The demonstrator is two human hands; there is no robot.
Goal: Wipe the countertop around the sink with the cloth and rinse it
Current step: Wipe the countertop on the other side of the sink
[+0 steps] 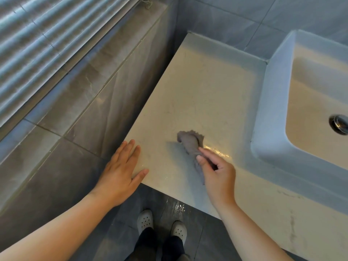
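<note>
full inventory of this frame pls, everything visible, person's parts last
cloth: 1, grey, bunched on the countertop, near end pinched by the right hand
countertop: 1, cream, centre, left of the sink
wet streak: 1, shiny, on the countertop just right of the cloth
sink: 1, white, rectangular, right edge of view
drain: 1, chrome, in the sink bottom
wall tiles: several, grey, behind the countertop
tiled ledge: 1, grey-brown, left of the countertop
blind: 1, pale slats, top left
floor: 1, dark grey tiles, below the counter edge
shoes: 2, white, perforated, on the floor
left hand: 1, flat on the countertop's near left corner
right hand: 1, pinches the cloth
</note>
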